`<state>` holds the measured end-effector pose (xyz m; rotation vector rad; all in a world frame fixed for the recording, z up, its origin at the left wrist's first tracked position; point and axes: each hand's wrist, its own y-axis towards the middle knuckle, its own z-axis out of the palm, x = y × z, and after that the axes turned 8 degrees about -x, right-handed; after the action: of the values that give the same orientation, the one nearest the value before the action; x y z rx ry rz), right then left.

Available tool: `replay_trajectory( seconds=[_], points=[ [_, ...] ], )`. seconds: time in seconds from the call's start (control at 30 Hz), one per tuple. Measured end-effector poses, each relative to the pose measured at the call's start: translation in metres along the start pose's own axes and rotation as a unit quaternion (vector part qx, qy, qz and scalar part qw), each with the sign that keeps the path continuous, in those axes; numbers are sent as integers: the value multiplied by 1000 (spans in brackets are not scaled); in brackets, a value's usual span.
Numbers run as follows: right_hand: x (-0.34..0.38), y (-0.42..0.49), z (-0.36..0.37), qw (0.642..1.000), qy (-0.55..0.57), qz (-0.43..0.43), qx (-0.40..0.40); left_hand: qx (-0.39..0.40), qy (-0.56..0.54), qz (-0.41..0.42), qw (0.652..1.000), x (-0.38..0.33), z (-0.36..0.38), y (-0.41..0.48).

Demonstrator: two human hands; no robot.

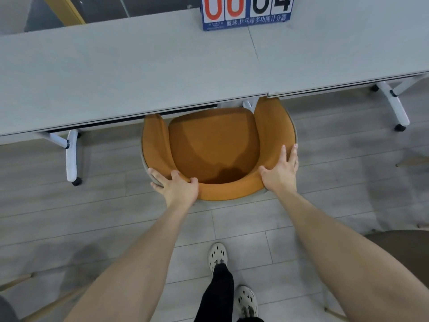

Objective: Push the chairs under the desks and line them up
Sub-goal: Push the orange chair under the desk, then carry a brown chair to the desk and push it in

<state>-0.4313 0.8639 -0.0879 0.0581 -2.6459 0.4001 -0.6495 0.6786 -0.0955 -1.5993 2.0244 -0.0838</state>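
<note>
At mid-frame, both bare arms reach forward to the chair. The left hand grips the backrest rim at its lower left, thumb hooked over the inner edge and fingers curled on the outer side. The right hand lies flat on the rim at the right, fingers straight and together, thumb spread inward. The chair's arm tips are tucked under the near edge of the desks, right at the seam where the two tops meet; seat and back remain out. A white leg stands just beyond the seat's far edge. A scoreboard sits at the upper centre.
</note>
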Motion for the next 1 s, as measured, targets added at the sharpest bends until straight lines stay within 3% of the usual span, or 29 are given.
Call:
replay_trajectory(
  seconds=[0.17, 0.33, 0.5, 0.7, 1.0],
  points=[
    [6, -10, -15, 992, -114, -32, 47, 91, 25, 41, 995, 18, -26, 6],
    [5, -71, -27, 990, -74, -93, 73, 93, 40, 174, 979, 74, -61, -10],
    [-3, -150, -19, 967, -127, -176, 135, 192, 146, 154, 958, 162, -88, -83],
    [20, -260, 25, 854, -274, -316, 310, 168, 105, 60, 978, 307, -119, -165],
    [99, -450, 111, 765, -308, -457, 334, 59, 59, -56, 995, 515, -228, -250]
  ],
)
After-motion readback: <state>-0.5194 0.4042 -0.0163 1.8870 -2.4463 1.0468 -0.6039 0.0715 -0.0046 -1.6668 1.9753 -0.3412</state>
